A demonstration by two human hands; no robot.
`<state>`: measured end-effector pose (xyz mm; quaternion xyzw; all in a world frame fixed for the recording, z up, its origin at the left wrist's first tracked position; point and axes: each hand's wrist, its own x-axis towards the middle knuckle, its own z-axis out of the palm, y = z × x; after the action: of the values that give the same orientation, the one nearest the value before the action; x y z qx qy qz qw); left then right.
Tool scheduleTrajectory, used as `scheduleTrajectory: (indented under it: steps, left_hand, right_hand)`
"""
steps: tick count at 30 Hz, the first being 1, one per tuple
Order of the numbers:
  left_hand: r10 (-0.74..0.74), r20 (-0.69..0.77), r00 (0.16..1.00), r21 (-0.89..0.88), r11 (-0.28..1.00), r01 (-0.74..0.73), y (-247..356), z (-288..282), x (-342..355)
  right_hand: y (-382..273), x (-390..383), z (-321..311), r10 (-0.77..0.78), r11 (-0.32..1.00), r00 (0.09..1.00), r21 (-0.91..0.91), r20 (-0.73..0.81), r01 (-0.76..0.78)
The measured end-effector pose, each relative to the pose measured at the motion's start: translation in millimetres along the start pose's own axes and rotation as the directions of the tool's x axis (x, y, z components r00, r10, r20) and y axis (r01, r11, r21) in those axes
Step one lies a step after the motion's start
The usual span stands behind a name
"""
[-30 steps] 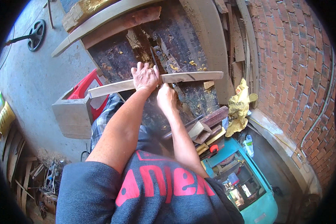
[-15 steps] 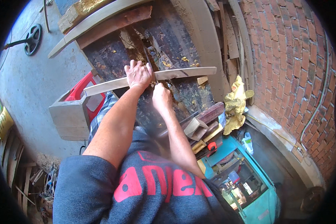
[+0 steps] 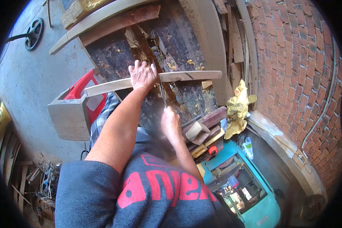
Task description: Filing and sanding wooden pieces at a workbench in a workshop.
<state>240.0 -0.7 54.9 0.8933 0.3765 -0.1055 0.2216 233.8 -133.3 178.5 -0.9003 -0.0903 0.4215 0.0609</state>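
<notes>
Dark, scarred worktop (image 3: 192, 43) lies underneath. Nearest, the right hand (image 3: 171, 123) is closed around a narrow metal tool (image 3: 163, 95); beyond that hand, the tool meets a pale wooden strip (image 3: 193, 75), gripped from above by the left hand (image 3: 143, 77). The strip seems unparted; any cut's depth is hidden.

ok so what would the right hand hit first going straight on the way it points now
Most likely the curved wooden strip, beside where the left hand rests on it. The thin blade held by the right hand seems to reach it, though depth is hard to judge.
</notes>
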Motion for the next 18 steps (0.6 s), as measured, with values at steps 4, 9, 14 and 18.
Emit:
scheduleTrajectory:
  steps: [4,9,14,18]
  left_hand:
    - [0.016,-0.056,0.998,0.025,1.0,-0.014,1,-1,2]
    - [0.031,-0.072,0.997,0.061,0.998,-0.026,6,-3,-1]
    - [0.026,-0.085,0.996,0.067,0.998,-0.021,7,-4,-2]
    - [0.026,-0.07,0.997,0.079,0.997,-0.02,8,-4,-2]
  right_hand:
    - [22,25,38,-0.135,0.982,0.968,0.099,-0.21,0.159]
    - [38,8,40,-0.094,0.987,0.982,0.115,-0.165,0.114]
    - [26,12,30,-0.197,0.958,0.951,0.158,-0.238,0.238]
    - [28,23,42,-0.098,0.976,0.965,0.166,-0.244,0.142]
